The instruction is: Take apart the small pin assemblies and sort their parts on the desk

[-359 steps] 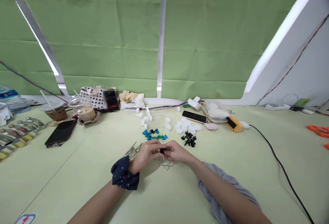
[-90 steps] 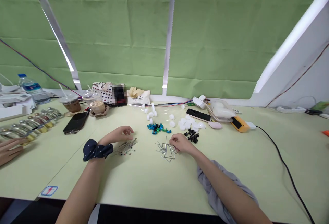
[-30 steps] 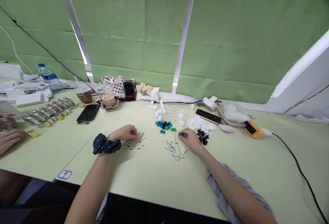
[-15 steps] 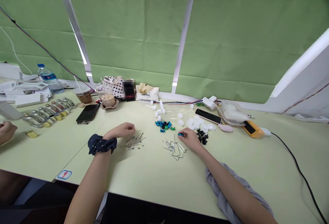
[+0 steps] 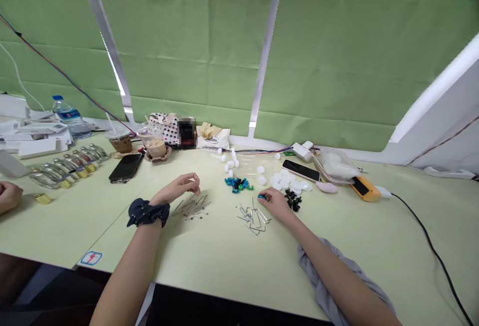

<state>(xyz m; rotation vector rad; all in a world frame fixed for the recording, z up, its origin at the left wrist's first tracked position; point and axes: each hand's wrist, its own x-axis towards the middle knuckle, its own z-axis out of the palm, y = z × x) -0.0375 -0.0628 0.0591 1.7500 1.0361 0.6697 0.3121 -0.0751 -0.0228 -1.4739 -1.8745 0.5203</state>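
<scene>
My left hand, with a dark dotted scrunchie on the wrist, hovers over a heap of thin metal pins; its fingertips are pinched together, and what they grip is too small to make out. My right hand rests on the table with fingers closed on a small blue bead. Bent metal pins lie just left of it. A pile of blue and green beads sits beyond, black beads lie right of my right hand, and white caps lie behind them.
Two phones, two iced drinks, a water bottle and a row of small glass bottles stand on the pale green table. Another person's hand shows at far left. A black cable runs along the right.
My left hand has lifted slightly from the pin heap with fingertips pinched. My right hand has kept its hold on the blue bead. The person's hand at the left has drawn back.
</scene>
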